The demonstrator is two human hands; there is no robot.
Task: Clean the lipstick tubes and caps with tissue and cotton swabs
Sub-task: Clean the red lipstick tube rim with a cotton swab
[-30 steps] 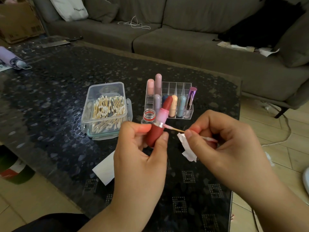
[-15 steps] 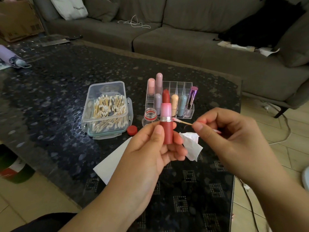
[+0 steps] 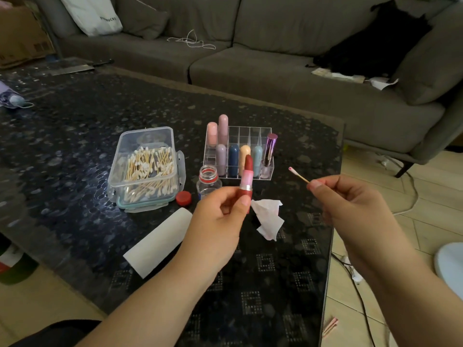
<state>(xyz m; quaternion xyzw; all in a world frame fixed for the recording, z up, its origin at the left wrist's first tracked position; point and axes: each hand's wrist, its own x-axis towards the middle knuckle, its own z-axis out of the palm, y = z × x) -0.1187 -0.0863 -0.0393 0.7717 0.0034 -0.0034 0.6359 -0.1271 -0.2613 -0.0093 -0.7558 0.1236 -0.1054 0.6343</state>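
Observation:
My left hand (image 3: pixel 218 221) grips an uncapped red lipstick (image 3: pixel 246 175) upright above the dark table, its pink inner tube and red bullet showing. My right hand (image 3: pixel 350 209) pinches a cotton swab (image 3: pixel 298 174) with a pink-stained tip, held apart to the right of the lipstick. A crumpled, stained tissue (image 3: pixel 269 217) lies on the table between my hands. A folded white tissue (image 3: pixel 157 242) lies left of my left wrist. A clear box of cotton swabs (image 3: pixel 146 169) stands open at centre left. A clear organizer (image 3: pixel 250 136) holds several capped lipsticks.
A small open bottle (image 3: pixel 208 180) and its red cap (image 3: pixel 183 198) sit between the swab box and the organizer. The table's right edge (image 3: pixel 334 221) drops to a tiled floor with cables. A grey sofa (image 3: pixel 250 58) runs behind the table.
My right hand has drawn the swab away from the lipstick to the right. My left hand turned the lipstick upright and lowered slightly, uncovering the tissue and red cap.

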